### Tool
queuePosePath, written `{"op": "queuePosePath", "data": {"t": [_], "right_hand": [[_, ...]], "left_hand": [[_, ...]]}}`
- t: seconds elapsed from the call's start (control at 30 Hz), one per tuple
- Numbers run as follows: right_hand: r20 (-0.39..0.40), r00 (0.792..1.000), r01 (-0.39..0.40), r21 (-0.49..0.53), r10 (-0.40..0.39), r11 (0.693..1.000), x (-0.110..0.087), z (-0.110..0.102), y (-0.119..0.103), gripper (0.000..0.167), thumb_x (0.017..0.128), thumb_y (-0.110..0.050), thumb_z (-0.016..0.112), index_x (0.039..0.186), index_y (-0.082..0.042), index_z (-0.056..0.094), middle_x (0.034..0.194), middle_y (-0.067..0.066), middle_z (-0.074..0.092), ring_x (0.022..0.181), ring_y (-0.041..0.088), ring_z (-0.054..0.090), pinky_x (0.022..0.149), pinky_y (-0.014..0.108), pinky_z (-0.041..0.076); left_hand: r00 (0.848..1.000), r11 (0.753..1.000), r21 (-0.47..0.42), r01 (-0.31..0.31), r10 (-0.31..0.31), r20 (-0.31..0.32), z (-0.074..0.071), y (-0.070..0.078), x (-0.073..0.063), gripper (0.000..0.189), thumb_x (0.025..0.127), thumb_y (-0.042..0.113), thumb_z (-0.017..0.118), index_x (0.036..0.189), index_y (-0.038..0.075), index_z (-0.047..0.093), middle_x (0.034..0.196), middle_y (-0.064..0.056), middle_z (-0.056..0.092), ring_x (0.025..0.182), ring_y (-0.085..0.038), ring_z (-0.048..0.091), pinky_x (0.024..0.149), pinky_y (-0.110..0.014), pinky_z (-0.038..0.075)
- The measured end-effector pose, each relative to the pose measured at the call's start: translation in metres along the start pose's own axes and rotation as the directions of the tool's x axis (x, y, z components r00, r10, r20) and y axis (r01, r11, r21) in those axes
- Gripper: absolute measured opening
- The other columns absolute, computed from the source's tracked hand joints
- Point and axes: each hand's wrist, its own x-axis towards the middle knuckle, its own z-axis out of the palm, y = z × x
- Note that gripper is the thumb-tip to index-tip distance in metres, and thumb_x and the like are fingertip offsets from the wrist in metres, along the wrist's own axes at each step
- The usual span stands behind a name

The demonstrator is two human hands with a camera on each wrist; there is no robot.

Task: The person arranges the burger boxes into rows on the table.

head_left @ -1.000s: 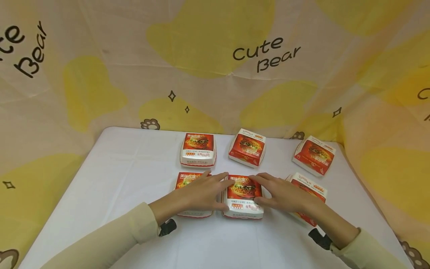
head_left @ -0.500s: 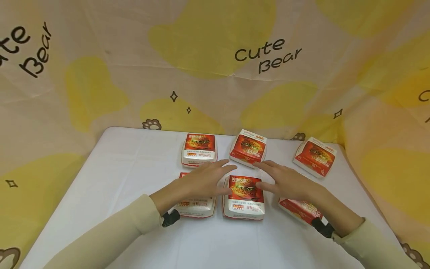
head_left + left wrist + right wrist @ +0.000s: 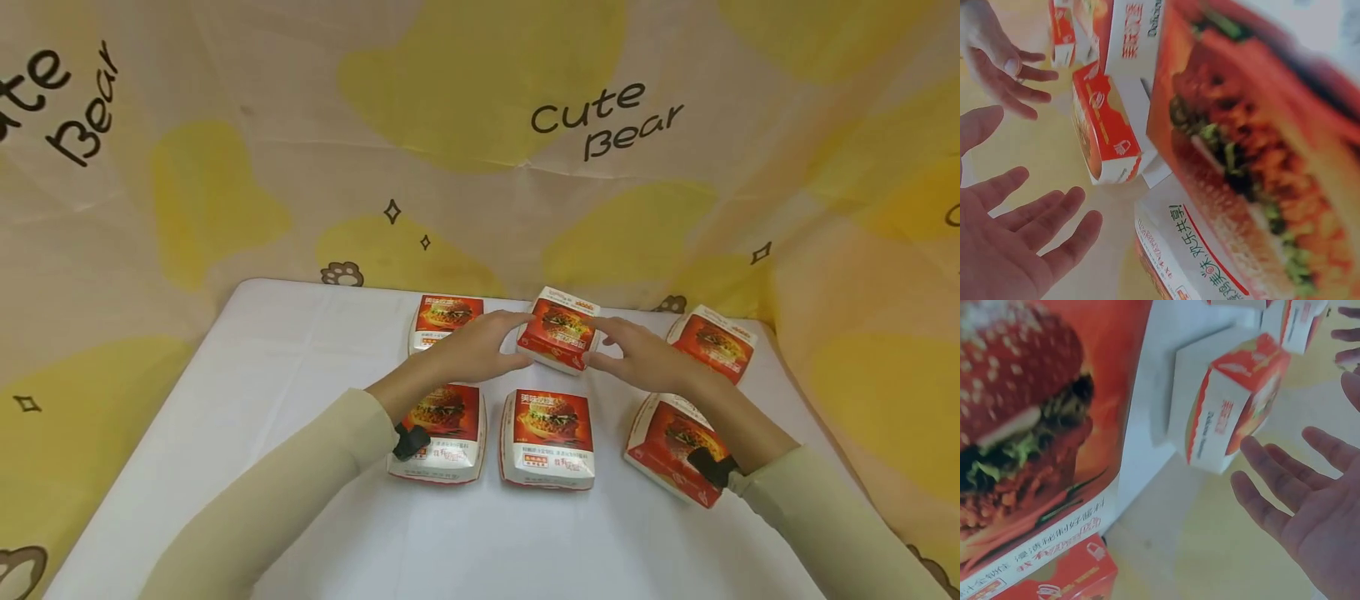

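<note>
A red and white burger box [image 3: 558, 323] with a burger picture sits turned at an angle in the middle of the back row. My left hand [image 3: 487, 346] reaches to its left side, fingers extended and spread. From the right, my right hand [image 3: 641, 354] comes to the same box, fingertips right at its edge. In the left wrist view the palm of the left hand [image 3: 1029, 237] shows, holding nothing. The right wrist view has the fingers of the right hand [image 3: 1310, 494] loosely spread, one tip overlapping the box [image 3: 1225, 403].
On the white table [image 3: 300, 367] stand more burger boxes: back left [image 3: 450, 312], back right [image 3: 712, 343], front left [image 3: 442, 417], front middle [image 3: 547, 437] and front right [image 3: 667, 442]. My forearms pass over some of them. A yellow patterned cloth [image 3: 465, 100] hangs behind.
Both hands have moved away from the front middle box, up and back to either side of the back middle box. The boxes stay where they were.
</note>
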Motion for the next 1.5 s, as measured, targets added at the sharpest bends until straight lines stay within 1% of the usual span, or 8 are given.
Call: {"op": "queuePosePath", "data": {"t": [0.13,0.4,0.6,0.73,0.87,1.03,1.27,1.5], "right_hand": [[-0.029,1.0,0.005,0.004,-0.005,1.0,0.009,-0.004,0.009,0.066,0.1,-0.03,0.059,0.152,0.0,0.033,0.15,0.028,0.04,0.124,0.047,0.052,0.096,0.061,0.046],[-0.051,0.999,-0.014,0.045,0.016,0.999,0.022,-0.007,0.019,0.064,0.101,-0.024,0.059,0.152,0.003,0.032,0.151,0.03,0.037,0.128,0.053,0.045,0.101,0.066,0.04],[-0.069,0.997,0.022,0.064,-0.018,0.998,0.03,-0.006,0.025,0.06,0.101,-0.017,0.058,0.149,0.008,0.034,0.149,0.032,0.038,0.131,0.052,0.042,0.105,0.064,0.036],[-0.067,0.998,-0.011,0.046,0.015,0.999,0.035,-0.004,0.03,0.061,0.101,-0.018,0.057,0.149,0.009,0.032,0.149,0.033,0.036,0.132,0.052,0.04,0.107,0.064,0.034],[-0.06,0.997,-0.054,0.04,0.056,0.998,0.04,-0.002,0.034,0.063,0.101,-0.021,0.056,0.151,0.009,0.029,0.151,0.033,0.035,0.135,0.052,0.037,0.109,0.064,0.031],[-0.058,0.995,-0.08,0.054,0.083,0.995,0.047,0.001,0.038,0.064,0.103,-0.022,0.054,0.151,0.009,0.027,0.152,0.033,0.033,0.131,0.053,0.041,0.107,0.063,0.034],[-0.068,0.996,-0.06,0.062,0.064,0.996,0.053,0.003,0.035,0.059,0.103,-0.02,0.054,0.149,0.01,0.032,0.149,0.034,0.037,0.131,0.053,0.042,0.107,0.063,0.035],[-0.054,0.996,-0.072,0.051,0.075,0.996,0.053,0.006,0.03,0.063,0.102,-0.021,0.055,0.15,0.011,0.03,0.149,0.034,0.036,0.135,0.052,0.038,0.109,0.063,0.032]], "left_hand": [[1.0,0.998,-0.058,-0.005,0.003,-0.022,-0.003,-0.005,0.01,0.068,0.097,0.031,0.065,0.154,0.008,0.035,0.156,-0.01,0.039,0.145,-0.026,0.033,0.117,-0.043,0.029],[0.999,0.987,-0.161,-0.029,0.023,-0.038,-0.01,-0.011,0.028,0.07,0.099,0.027,0.062,0.157,0.01,0.028,0.16,-0.009,0.032,0.148,-0.026,0.026,0.119,-0.042,0.024],[1.0,0.985,-0.17,0.026,-0.024,0.009,-0.008,-0.011,0.039,0.072,0.099,0.027,0.061,0.159,0.012,0.023,0.163,-0.008,0.026,0.15,-0.027,0.022,0.12,-0.043,0.022],[0.997,0.98,-0.189,0.056,-0.047,0.053,-0.005,-0.011,0.045,0.073,0.1,0.028,0.06,0.16,0.013,0.02,0.164,-0.008,0.022,0.151,-0.027,0.018,0.12,-0.042,0.019],[0.992,0.974,-0.206,0.093,-0.072,0.107,-0.003,-0.01,0.05,0.072,0.1,0.029,0.059,0.159,0.01,0.022,0.163,-0.009,0.024,0.15,-0.027,0.019,0.12,-0.043,0.022],[0.983,0.979,-0.173,0.109,-0.081,0.162,0.0,-0.008,0.057,0.069,0.101,0.029,0.057,0.158,0.007,0.025,0.162,-0.009,0.027,0.15,-0.026,0.021,0.12,-0.04,0.022],[0.969,0.991,-0.055,0.12,-0.105,0.223,0.002,-0.005,0.059,0.068,0.101,0.032,0.055,0.158,0.01,0.025,0.16,-0.014,0.03,0.149,-0.029,0.024,0.119,-0.041,0.023],[0.962,0.99,-0.052,0.134,-0.118,0.245,0.003,-0.003,0.055,0.066,0.101,0.03,0.056,0.158,0.011,0.027,0.16,-0.015,0.03,0.147,-0.031,0.027,0.118,-0.044,0.026]]}}
